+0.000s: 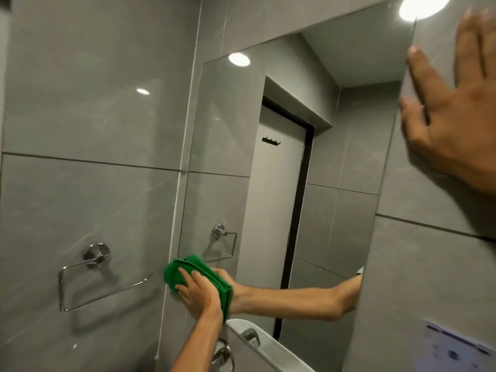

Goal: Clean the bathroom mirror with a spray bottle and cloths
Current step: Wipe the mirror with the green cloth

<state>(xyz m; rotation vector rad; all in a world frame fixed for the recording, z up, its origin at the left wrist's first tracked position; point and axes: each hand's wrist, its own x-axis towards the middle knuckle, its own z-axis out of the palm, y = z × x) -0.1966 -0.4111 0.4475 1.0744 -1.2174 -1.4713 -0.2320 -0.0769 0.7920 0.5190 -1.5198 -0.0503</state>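
Observation:
The bathroom mirror (228, 130) hangs on a grey tiled wall and reflects a white door and ceiling lights. My left hand (200, 291) presses a folded green cloth (192, 267) flat against the mirror's lower left corner. The glass reflects that hand and its forearm. My right hand (456, 116) rests flat on the wall tile just right of the mirror's right edge, fingers spread and holding nothing. No spray bottle is in view.
A chrome towel ring (91, 277) is fixed to the left wall beside the mirror. Below the mirror are the white sink rim (271, 347) and a chrome tap (222, 355). A printed sticker (456, 347) is on the right wall.

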